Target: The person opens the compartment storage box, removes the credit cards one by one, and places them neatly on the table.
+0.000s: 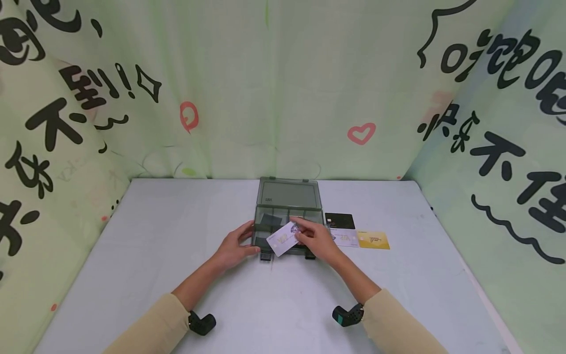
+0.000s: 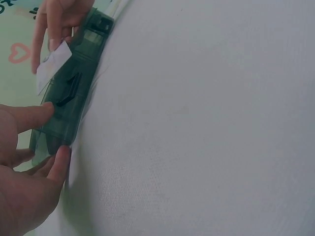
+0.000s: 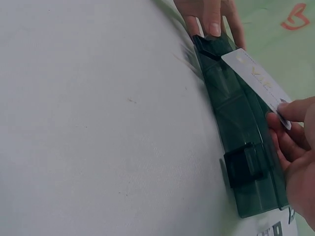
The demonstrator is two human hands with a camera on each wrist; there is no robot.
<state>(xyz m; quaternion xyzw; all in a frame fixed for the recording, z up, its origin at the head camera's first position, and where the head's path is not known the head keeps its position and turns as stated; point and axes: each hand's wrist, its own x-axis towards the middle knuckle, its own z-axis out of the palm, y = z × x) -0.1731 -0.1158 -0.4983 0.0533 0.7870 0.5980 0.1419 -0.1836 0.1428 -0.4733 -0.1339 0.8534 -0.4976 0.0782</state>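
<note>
A see-through grey-green plastic storage box (image 1: pixel 289 191) lies on the table with its lid raised at the back. My left hand (image 1: pixel 234 248) holds the box's left end, thumb at the front corner. Between thumb and fingers, my right hand (image 1: pixel 316 238) pinches a pale lilac card (image 1: pixel 282 239), tilted over the box's open compartments. Gold "VIP" lettering shows on this card (image 3: pixel 261 78) in the right wrist view. Two dark latches hang at the box's front edge, one (image 3: pixel 243 164) close to the right hand. A dark flat piece (image 1: pixel 270 220) shows in the left compartments.
Right of the box lie a black card (image 1: pixel 339 221), another lilac card (image 1: pixel 345 237) and a gold card (image 1: pixel 373 240), close together on the white table (image 1: pixel 274 305). Pale green curtains (image 1: pixel 274 98) with black lettering hang behind and at both sides.
</note>
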